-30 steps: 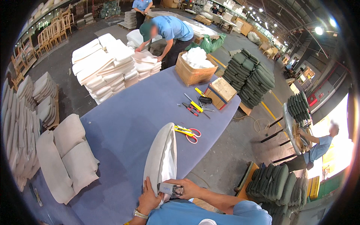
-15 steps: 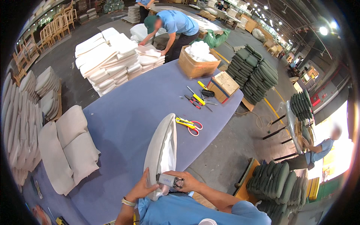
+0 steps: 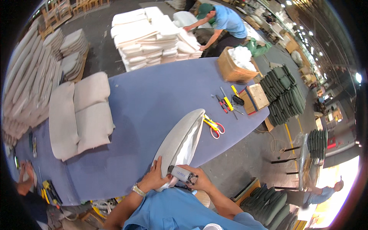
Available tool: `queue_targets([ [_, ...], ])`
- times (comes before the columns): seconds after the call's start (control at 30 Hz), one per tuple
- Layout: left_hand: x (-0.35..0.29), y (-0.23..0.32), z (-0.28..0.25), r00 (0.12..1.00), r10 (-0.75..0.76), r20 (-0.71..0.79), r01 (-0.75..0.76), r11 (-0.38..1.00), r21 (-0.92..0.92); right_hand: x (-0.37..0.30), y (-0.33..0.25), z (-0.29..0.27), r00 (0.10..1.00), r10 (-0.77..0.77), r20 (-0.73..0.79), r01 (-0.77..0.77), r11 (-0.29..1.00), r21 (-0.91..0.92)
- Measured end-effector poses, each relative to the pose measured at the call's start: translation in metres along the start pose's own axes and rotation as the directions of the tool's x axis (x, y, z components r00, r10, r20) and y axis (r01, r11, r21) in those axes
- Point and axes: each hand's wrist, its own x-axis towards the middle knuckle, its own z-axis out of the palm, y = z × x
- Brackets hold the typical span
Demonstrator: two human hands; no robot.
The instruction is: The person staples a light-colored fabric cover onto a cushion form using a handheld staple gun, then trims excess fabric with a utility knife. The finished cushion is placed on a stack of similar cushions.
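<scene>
In front of my body stands a pale grey padded cushion (image 3: 174,140), tilted on its edge, its open side showing white inside. My left hand (image 3: 156,177) grips its near left side, fingers spread over the fabric and thumb at the edge. Close by on the right, my right hand (image 3: 200,179) is closed round a grey boxy hand tool (image 3: 181,174) with a black end, held against the cushion's open side. Some of the right fingers are hidden behind the tool. Just past the cushion lie a yellow cutter (image 3: 209,122) and red-handled scissors (image 3: 217,131) on the blue-covered table (image 3: 134,126).
Flat pale cushion pieces (image 3: 82,115) lie on the table's left. Farther right are hand tools (image 3: 228,103), a small box (image 3: 253,99) and a carton (image 3: 234,69) of white stuffing. A co-worker (image 3: 226,25) bends over white stacks (image 3: 153,38); another person's hands (image 3: 26,176) show at lower left.
The view has swung, so the table items appear farther right and another person's hands show at lower left. The cushion leans more to the right; both my hands keep hold.
</scene>
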Motion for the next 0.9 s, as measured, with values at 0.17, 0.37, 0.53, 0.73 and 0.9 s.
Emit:
queue_targets([
  [0.17,-0.005,0.019,-0.009,0.996,-0.091,0.001,0.091,0.991,0.098,0.003,0.003,0.002,1.0,-0.021,0.004,0.021,0.999,-0.026],
  [0.37,-0.006,0.021,-0.01,0.996,-0.077,-0.033,0.082,0.98,0.182,-0.001,0.004,0.007,0.997,-0.075,-0.037,0.07,0.992,-0.104],
  [0.53,-0.018,0.033,-0.011,0.984,-0.179,-0.003,0.177,0.967,0.186,-0.004,-0.002,0.013,0.998,-0.005,-0.068,0.0,0.998,-0.066],
  [0.73,-0.012,0.033,-0.013,0.987,-0.159,-0.027,0.161,0.964,0.211,-0.008,0.005,0.009,0.997,-0.025,-0.072,0.019,0.997,-0.072],
  [0.9,-0.01,0.037,-0.016,0.983,-0.185,-0.011,0.182,0.959,0.216,-0.008,0.008,0.006,1.0,-0.011,-0.019,0.01,0.999,-0.035],
])
